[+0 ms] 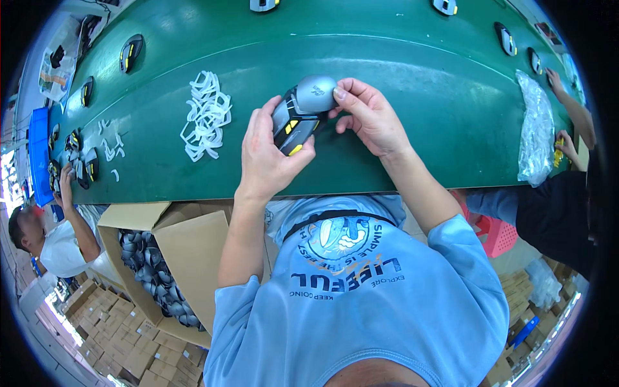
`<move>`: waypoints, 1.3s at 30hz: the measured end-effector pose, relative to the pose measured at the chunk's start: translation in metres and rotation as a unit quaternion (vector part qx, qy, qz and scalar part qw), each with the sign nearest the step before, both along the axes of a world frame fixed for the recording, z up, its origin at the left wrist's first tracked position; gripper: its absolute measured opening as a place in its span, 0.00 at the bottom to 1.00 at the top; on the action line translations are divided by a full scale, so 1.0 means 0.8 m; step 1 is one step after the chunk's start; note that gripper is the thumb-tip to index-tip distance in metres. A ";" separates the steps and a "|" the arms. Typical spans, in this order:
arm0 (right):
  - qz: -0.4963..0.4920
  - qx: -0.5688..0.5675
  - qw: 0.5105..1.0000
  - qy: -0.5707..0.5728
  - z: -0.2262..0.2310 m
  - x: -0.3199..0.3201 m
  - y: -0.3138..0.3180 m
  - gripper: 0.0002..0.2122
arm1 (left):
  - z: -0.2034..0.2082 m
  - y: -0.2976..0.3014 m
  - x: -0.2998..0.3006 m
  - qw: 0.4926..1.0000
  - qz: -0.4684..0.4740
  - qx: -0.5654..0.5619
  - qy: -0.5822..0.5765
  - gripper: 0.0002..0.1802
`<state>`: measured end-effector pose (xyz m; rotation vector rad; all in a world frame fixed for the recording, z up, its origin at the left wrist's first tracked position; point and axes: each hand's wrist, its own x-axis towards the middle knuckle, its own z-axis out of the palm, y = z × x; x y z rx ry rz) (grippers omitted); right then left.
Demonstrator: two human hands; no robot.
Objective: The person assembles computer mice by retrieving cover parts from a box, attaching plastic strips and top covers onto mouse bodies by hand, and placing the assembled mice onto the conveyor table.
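Observation:
A computer mouse (298,131) in black and grey with yellow accents is tilted above the green table. My left hand (263,155) wraps round its body, thumb on the near side. At its far end sits a smooth rounded grey cover (315,95). The thumb and index finger of my right hand (374,119) pinch the right edge of this cover, while the other fingers curl below. Whether the cover is fully seated cannot be told. Left of my hands lies a pile of white plastic strips (206,116) on the table.
An open cardboard box (193,258) of dark grey curved shells (155,274) stands at my left. More mice, one a black mouse (131,53), are spread along the green table (419,155). A clear plastic bag (535,129) lies at right. Co-workers sit on both sides.

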<state>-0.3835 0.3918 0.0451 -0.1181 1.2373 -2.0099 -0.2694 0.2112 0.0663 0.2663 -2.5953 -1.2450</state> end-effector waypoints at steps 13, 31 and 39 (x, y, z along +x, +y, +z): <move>0.028 0.136 0.910 0.390 0.008 0.001 0.009 0.16 | 0.008 -0.005 0.025 0.998 -0.018 -0.006 0.063 0.43; 0.001 0.207 0.768 0.606 0.009 0.014 -0.007 0.21 | -0.003 0.007 0.034 0.994 -0.006 -0.101 0.042 0.40; 0.012 0.192 0.854 0.484 0.003 0.002 -0.001 0.23 | -0.004 0.000 0.027 0.999 -0.015 -0.044 0.001 0.38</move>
